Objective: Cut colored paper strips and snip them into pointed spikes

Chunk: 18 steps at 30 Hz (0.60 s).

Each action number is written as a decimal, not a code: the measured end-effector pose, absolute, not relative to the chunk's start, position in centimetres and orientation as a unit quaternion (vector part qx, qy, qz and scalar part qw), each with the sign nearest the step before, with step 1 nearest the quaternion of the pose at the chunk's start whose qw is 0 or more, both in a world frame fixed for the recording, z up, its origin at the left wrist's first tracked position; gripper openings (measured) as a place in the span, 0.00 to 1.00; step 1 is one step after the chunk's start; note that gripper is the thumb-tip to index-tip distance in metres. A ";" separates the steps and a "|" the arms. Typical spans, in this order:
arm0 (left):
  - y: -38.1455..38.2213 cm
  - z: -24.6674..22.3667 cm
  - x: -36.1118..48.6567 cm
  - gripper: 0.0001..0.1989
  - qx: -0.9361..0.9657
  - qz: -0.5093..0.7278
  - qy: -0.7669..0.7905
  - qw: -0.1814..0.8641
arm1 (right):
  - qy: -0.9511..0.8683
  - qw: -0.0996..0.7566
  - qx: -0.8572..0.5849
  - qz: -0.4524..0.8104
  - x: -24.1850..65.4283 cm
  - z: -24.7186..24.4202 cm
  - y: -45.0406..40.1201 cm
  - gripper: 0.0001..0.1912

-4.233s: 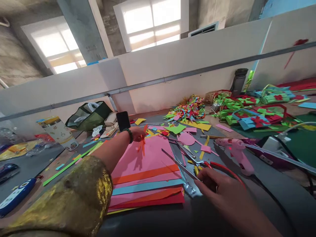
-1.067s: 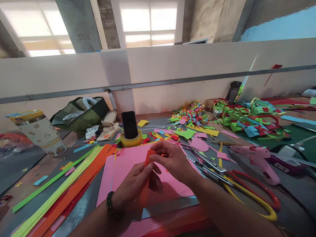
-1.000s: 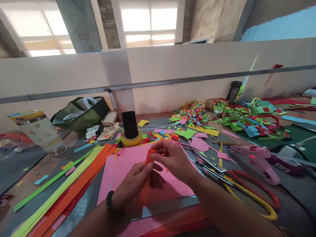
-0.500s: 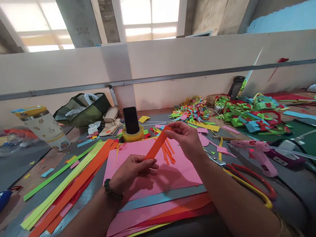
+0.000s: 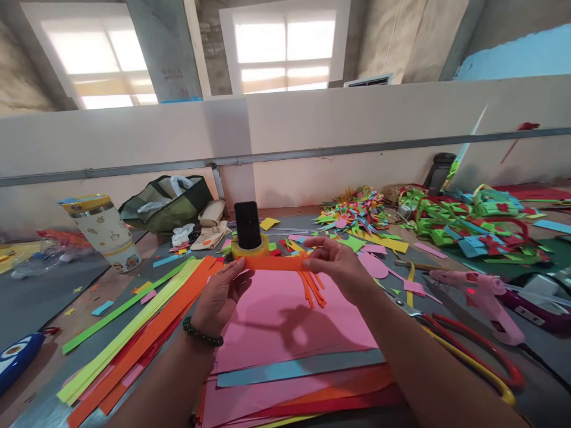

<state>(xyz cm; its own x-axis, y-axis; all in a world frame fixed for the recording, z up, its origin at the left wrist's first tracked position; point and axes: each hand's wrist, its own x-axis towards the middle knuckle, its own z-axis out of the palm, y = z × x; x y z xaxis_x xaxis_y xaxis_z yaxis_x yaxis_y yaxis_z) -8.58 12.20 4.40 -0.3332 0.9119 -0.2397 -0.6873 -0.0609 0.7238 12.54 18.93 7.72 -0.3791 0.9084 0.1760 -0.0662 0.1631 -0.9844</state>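
A short orange paper strip (image 5: 274,263) is stretched level between my two hands, above a stack of pink paper sheets (image 5: 267,321). My left hand (image 5: 225,291) pinches its left end between thumb and fingers. The right end is gripped by my right hand (image 5: 336,264) in the same way. Several thin orange paper strips (image 5: 313,288) lie on the pink sheets just below my right hand. A blue paper strip (image 5: 298,367) crosses the stack nearer to me.
Long yellow and orange strips (image 5: 147,333) lie on the left, near a tumbler (image 5: 104,232). A phone (image 5: 247,226) stands in a yellow tape roll (image 5: 263,245). Scissors (image 5: 473,356) and a pink glue gun (image 5: 486,297) lie right. Paper scraps (image 5: 357,211) are heaped behind.
The orange paper strip has turned from slanting to level. My left hand has moved up and to the left, while my right hand has lowered slightly. The camera view has shifted a little.
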 end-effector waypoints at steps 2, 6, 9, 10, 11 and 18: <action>12.3 4.5 -9.0 0.07 0.137 0.734 0.379 0.547 | -0.655 0.373 -0.332 0.567 12.5 7.6 18.5 0.22; 12.5 4.7 -9.7 0.09 0.132 0.753 0.357 0.538 | -0.686 0.311 -0.326 0.571 12.1 7.5 17.7 0.21; 12.6 4.8 -9.6 0.09 0.132 0.767 0.336 0.530 | -0.662 0.332 -0.333 0.584 11.7 7.2 17.5 0.20; 12.6 4.8 -9.3 0.09 0.132 0.775 0.320 0.529 | -0.647 0.342 -0.334 0.594 11.4 7.1 17.4 0.20; 12.6 4.9 -9.0 0.08 0.135 0.781 0.299 0.531 | -0.628 0.354 -0.335 0.606 11.1 6.8 17.4 0.20; 11.5 4.9 -6.4 0.12 0.187 0.747 0.258 0.584 | -0.559 0.393 -0.321 0.656 8.4 4.7 14.5 0.17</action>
